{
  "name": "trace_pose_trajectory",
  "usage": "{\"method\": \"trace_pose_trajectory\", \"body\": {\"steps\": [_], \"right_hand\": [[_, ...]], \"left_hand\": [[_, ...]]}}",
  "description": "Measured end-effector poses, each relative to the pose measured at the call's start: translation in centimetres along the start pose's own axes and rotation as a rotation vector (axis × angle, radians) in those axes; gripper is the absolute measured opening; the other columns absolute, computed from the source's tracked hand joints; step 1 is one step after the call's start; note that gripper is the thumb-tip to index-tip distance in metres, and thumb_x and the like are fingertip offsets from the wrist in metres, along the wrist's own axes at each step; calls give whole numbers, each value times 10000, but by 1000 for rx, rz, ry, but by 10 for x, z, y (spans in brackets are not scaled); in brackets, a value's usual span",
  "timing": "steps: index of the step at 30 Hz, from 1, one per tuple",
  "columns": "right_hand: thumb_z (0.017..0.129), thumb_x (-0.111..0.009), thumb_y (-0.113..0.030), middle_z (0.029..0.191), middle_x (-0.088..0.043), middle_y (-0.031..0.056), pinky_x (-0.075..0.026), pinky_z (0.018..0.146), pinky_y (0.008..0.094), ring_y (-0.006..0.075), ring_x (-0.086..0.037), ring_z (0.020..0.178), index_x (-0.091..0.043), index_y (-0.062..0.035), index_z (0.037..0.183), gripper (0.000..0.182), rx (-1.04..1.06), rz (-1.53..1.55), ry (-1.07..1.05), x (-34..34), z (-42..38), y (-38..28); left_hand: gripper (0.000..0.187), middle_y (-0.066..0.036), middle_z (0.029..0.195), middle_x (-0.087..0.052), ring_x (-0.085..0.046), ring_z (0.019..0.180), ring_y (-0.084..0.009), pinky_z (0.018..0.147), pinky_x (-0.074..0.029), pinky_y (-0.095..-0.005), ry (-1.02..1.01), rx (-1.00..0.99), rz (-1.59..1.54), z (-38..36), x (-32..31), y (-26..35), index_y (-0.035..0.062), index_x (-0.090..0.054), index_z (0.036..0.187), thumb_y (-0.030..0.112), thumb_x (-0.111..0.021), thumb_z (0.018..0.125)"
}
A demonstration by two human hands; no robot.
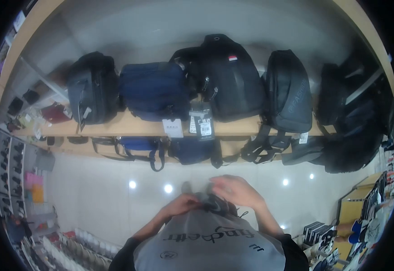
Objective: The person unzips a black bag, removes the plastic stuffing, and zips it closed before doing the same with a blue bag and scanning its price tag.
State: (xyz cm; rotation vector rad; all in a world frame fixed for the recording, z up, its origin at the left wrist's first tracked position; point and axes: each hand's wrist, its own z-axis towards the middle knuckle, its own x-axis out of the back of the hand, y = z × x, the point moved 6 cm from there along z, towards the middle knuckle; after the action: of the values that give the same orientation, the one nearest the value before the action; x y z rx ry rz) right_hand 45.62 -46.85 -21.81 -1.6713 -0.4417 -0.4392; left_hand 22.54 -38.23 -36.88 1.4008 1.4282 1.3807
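Low in front of my body is a small dark item with a paler curved mark, and its kind is hard to make out. From its left side the fingers of my left hand close on its upper edge. My right hand is just above its right side, with fingers stretched out to the left and slightly blurred; no object shows in it. A thin dark cord loops beside the item, below my right hand. Part of the item is hidden by my hands and the pale shirt.
Ahead runs a wooden shelf bearing a black backpack, a navy bag, a dark grey bag and a black sling bag. Tags hang over its edge. More bags sit below. Shoe racks stand left.
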Motion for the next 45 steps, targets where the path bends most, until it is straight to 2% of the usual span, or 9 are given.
{"method": "trace_pose_trajectory", "body": {"steps": [5,11,12,17,25,30,36,41,45], "right_hand": [[1053,-799,-172,1123,-824,140,-633,932,430,349,-815,1047,-781,-87,1419,376,249,-5,27,25,39,-45],[961,-844,15,1134,-804,117,-630,897,375,249,-809,973,-761,-32,1430,478,505,79,426,84,85,-98],[963,-846,20,1261,-778,137,-633,908,366,221,-794,953,-702,-33,1521,578,522,86,480,88,95,-102],[983,-853,-32,1493,-681,211,-638,909,371,194,-782,944,-529,-45,1686,774,452,144,723,68,136,-118],[1011,-865,-141,1452,-710,369,-638,831,370,213,-792,805,-415,-74,1732,853,207,69,920,38,175,-127],[1032,-863,-211,1413,-739,399,-634,806,363,238,-799,750,-380,-116,1751,871,53,21,967,34,198,-133],[929,-963,-447,1474,-710,384,-628,925,412,324,-826,928,-282,-87,1790,1155,-86,19,926,35,218,-145],[949,-973,-342,1437,-735,324,-608,1046,414,336,-806,1149,-224,-14,1788,1171,1,67,985,18,237,-153],[968,-956,-269,1564,-651,313,-541,1189,448,375,-699,1408,-204,23,1790,1152,116,31,1004,5,257,-159]], "left_hand": [[251,-84,1115,-852,-773,996,-191,952,-612,-379,29,227,-1,-11,-19,3,42,-852,1273,235,-776,1131],[187,-51,1088,-831,-747,1010,-132,943,-606,-333,277,325,-125,-41,-10,9,29,-839,1220,162,-736,1138],[178,-44,1088,-825,-740,1013,-121,942,-604,-323,345,328,-137,-45,0,15,21,-832,1205,152,-732,1138],[109,-46,1120,-799,-718,1027,-114,944,-595,-312,683,122,-139,-54,78,54,-8,-792,1184,66,-748,1118],[101,-29,1103,-753,-697,1001,-115,930,-569,-291,911,-120,-164,-63,221,91,-18,-756,1205,29,-761,1116],[84,-56,1067,-742,-672,943,-143,877,-553,-298,1126,-327,146,-89,279,120,-16,-738,1154,-25,-763,1075],[271,-127,1077,-745,-698,1011,-289,795,-534,-380,1492,-650,721,-134,325,139,32,-725,1195,-23,-818,947],[603,-209,1674,-392,-437,1553,-394,1248,-422,-491,1460,-385,822,-125,359,132,34,-646,1567,50,-874,1009],[598,-225,1688,-371,-397,1572,-417,1260,-397,-532,1427,-398,924,-106,366,119,36,-651,1586,100,-867,1033]]}}
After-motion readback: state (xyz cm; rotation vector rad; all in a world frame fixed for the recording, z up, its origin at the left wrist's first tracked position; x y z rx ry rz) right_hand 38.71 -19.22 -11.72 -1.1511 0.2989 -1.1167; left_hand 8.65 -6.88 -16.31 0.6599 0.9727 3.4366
